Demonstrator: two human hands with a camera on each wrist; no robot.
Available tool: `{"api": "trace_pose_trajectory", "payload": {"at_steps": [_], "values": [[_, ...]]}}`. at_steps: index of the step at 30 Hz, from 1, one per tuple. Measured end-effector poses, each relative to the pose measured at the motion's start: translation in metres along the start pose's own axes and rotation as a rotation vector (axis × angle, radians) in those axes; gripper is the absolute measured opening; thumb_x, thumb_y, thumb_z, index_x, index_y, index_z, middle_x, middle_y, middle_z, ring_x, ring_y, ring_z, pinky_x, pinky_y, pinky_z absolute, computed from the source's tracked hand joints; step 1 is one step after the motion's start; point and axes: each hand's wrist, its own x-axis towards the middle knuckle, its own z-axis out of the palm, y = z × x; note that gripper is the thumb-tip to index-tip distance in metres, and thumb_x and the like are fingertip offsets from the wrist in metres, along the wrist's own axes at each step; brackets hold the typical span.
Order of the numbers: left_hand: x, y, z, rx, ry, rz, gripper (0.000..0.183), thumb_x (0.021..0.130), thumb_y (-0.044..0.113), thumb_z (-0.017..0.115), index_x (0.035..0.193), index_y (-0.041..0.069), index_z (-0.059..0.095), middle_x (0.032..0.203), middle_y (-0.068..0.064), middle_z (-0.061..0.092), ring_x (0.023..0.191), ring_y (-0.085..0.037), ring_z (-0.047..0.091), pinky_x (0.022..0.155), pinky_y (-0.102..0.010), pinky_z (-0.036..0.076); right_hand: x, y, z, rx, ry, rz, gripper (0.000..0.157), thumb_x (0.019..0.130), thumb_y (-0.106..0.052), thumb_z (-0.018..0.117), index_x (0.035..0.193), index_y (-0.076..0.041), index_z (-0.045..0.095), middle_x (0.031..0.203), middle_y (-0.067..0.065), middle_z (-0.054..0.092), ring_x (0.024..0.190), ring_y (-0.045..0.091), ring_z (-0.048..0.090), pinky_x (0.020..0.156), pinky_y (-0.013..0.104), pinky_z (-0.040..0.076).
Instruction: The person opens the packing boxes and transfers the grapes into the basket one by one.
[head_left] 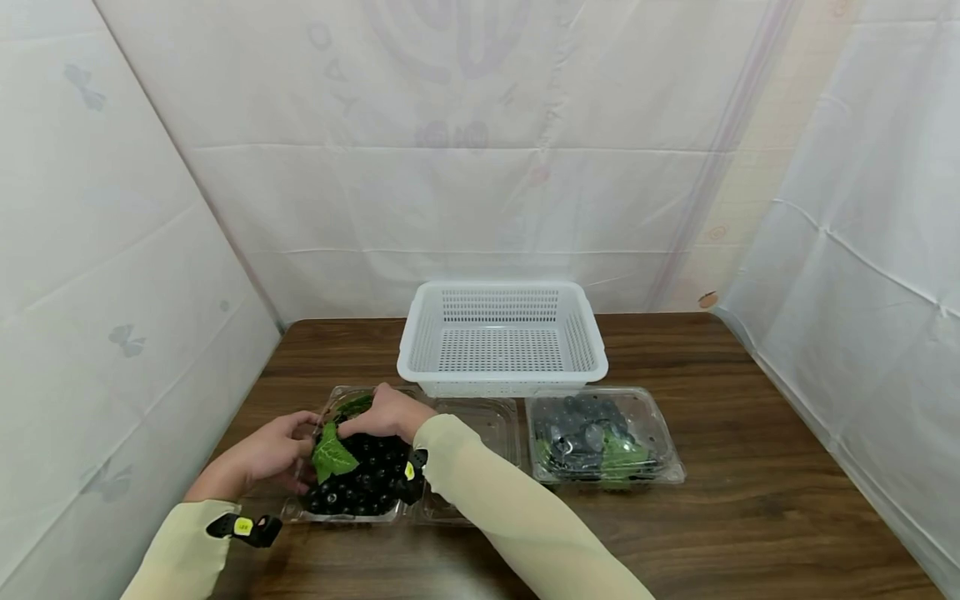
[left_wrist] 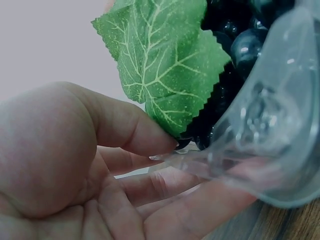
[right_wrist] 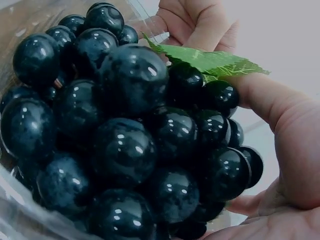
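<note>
A bunch of dark grapes (head_left: 367, 477) with a green leaf (head_left: 332, 455) sits in an open clear plastic box (left_wrist: 282, 155) at the left of the table. My left hand (head_left: 276, 450) is at the box's left side, its thumb and fingers pinching the thin plastic rim below the leaf. From above, my right hand (head_left: 384, 413) reaches over the far part of the bunch. In the right wrist view, its thumb lies along the grapes by the leaf while its fingers curl beneath, gripping the bunch. Part of the box is hidden behind the grapes and hands.
The clear lid (head_left: 491, 421) lies open to the right of the box, partly under my right forearm. A second clear box (head_left: 670, 468), closed over grapes and a leaf, stands farther right. Behind them is a white slotted basket (head_left: 502, 377). White sheets (head_left: 480, 208) surround the wooden table (head_left: 720, 400).
</note>
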Motion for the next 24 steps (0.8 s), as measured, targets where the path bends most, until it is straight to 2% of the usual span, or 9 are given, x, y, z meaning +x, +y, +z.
{"api": "trace_pose_trajectory", "payload": {"at_steps": [6,11,18,24], "values": [[-0.001,-0.001,0.000,-0.006,-0.007,0.006,0.050,0.106,0.003,0.036,0.153,-0.009,0.022,0.136,-0.037,0.047,0.080,-0.032,0.069,0.068,-0.051,0.062,0.004,-0.001,0.006,0.016,0.006,0.008,0.096,0.085,-0.048,0.080,0.161,-0.016,0.030,0.165,0.004,0.036,0.144,0.029,0.045,0.110,0.050,0.047],[-0.001,-0.001,0.001,-0.007,-0.007,0.009,0.051,0.106,0.003,0.036,0.153,-0.010,0.020,0.145,-0.041,0.036,0.079,-0.033,0.069,0.069,-0.052,0.063,0.007,0.000,0.011,0.027,0.014,0.020,0.097,0.084,-0.047,0.081,0.160,-0.015,0.031,0.161,0.007,0.041,0.142,0.028,0.048,0.109,0.049,0.048],[-0.002,0.000,0.002,0.003,-0.008,0.022,0.050,0.106,0.003,0.036,0.153,-0.010,0.022,0.133,-0.035,0.049,0.069,-0.031,0.064,0.067,-0.051,0.063,0.010,-0.002,0.014,0.036,0.000,0.048,0.103,0.083,-0.047,0.083,0.163,-0.017,0.026,0.164,0.005,0.037,0.146,0.028,0.043,0.112,0.050,0.046],[-0.002,0.000,0.001,0.010,-0.008,0.024,0.050,0.107,0.003,0.036,0.153,-0.010,0.022,0.131,-0.035,0.051,0.073,-0.033,0.067,0.066,-0.051,0.063,0.013,-0.002,0.016,0.047,0.002,0.040,0.106,0.082,-0.046,0.084,0.164,-0.017,0.024,0.166,0.005,0.034,0.148,0.028,0.041,0.112,0.050,0.045]]}}
